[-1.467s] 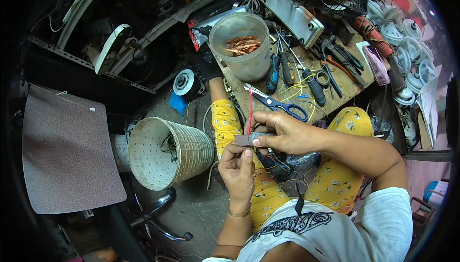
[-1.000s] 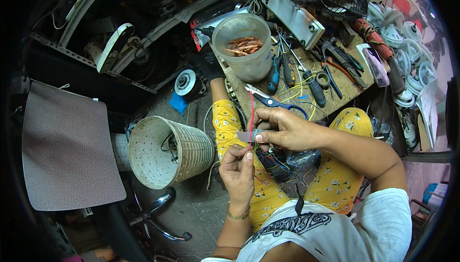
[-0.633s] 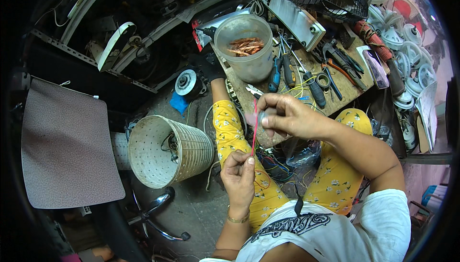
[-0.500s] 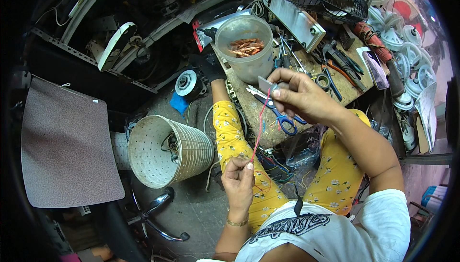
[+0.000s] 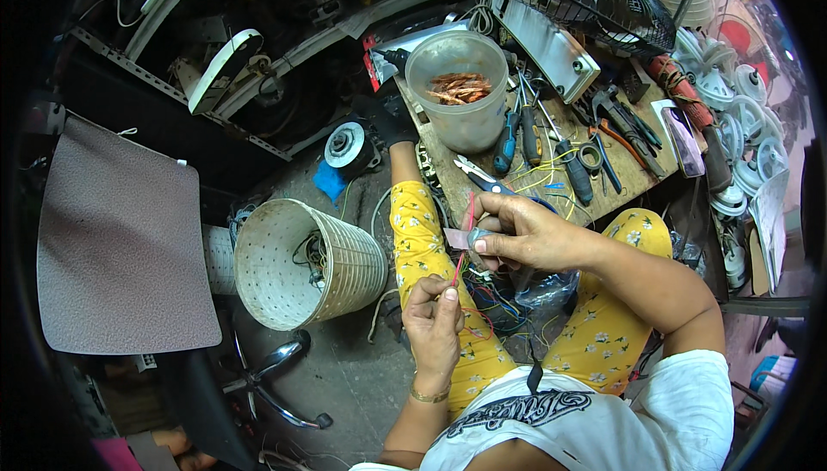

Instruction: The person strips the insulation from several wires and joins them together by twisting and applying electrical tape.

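Head cam: L hand pinches red wire, R hand grips grey strip.

A padded chair stands on grey floor.

Tub sits toward the left end of the tabletop, strips inside, scissors in front, screwdrivers to its right, then a hammer, then a phone by the right edge. Basket's further left, chair left of that. Right hand's in front of the scissors, left hand nearer the body, wire between them.
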